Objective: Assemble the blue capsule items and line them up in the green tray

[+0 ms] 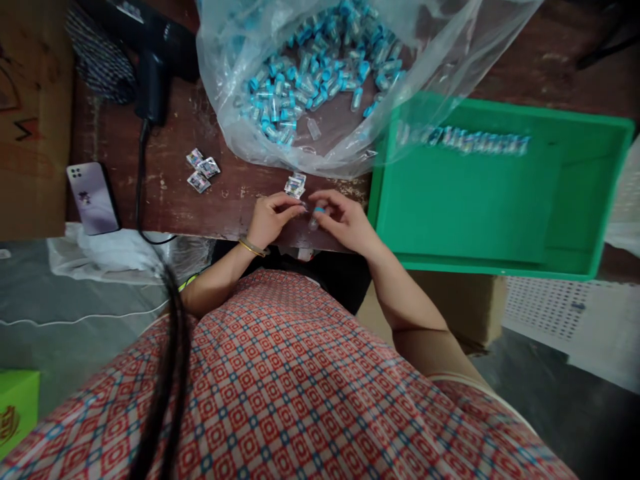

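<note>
One phone [93, 199] and one green tray [480, 213] lie at the bench's [235, 207] near edge; also present: one dryer [153, 77], one clear bag [345, 162], two packet clusters [200, 180], vials [357, 99] too numerous to count.

The right hand [347, 223] is partly hiding a vial [314, 223], and whatever is sitting at the fingertips of the left hand [267, 220] is looking too small and blurred to tell. The bag [220, 87] and dryer [151, 83] are running past the top edge, the carton [35, 147] past the left. At right, the row [480, 142] in the tray [480, 213] is blurring.
</note>
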`<state>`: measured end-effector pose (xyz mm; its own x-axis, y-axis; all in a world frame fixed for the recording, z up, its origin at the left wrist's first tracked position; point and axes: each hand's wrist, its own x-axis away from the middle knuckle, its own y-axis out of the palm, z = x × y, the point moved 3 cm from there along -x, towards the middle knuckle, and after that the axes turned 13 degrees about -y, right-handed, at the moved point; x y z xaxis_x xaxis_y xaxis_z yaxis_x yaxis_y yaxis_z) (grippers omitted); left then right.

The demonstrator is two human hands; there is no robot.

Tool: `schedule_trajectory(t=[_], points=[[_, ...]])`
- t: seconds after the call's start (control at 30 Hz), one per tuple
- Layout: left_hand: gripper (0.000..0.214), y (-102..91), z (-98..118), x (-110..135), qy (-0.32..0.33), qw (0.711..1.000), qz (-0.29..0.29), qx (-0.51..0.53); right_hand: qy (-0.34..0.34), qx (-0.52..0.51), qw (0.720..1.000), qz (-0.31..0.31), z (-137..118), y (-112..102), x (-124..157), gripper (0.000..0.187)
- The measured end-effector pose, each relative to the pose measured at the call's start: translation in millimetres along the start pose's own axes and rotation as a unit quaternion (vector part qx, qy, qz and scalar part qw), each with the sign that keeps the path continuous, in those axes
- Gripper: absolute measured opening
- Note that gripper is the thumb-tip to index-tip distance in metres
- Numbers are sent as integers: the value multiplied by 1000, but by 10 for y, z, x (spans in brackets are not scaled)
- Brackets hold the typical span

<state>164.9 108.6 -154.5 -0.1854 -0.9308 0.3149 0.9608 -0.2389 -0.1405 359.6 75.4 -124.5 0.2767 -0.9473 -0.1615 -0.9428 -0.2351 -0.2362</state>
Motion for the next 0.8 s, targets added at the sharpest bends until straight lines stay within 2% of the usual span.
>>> schedule_trajectory(t=[0.07,0.23,0.3,0.43,0.5,0.63,0.8], points=[[23,17,20,17,-3,1000,-2,-8,1,17,1000,3,3,49,-24,15],[31,13,-13,21,-41,999,-31,13,10,20,1000,19,25,47,-60,20],[35,3,-42,4,-64,996,-49,40,11,10,999,35,40,-17,-66,24],[40,15,-82,-39,-119,980,-86,135,1,-35,992,120,61,-225,-91,40],[40,32,-73,-48,-137,973,-95,158,-3,-42,990,133,42,-288,-109,43],[34,56,-1,-36,-141,975,-102,138,-11,-33,991,130,-46,-274,-139,40],[30,84,49,-11,-136,978,-121,102,-54,-4,990,131,-151,-196,-143,36]])
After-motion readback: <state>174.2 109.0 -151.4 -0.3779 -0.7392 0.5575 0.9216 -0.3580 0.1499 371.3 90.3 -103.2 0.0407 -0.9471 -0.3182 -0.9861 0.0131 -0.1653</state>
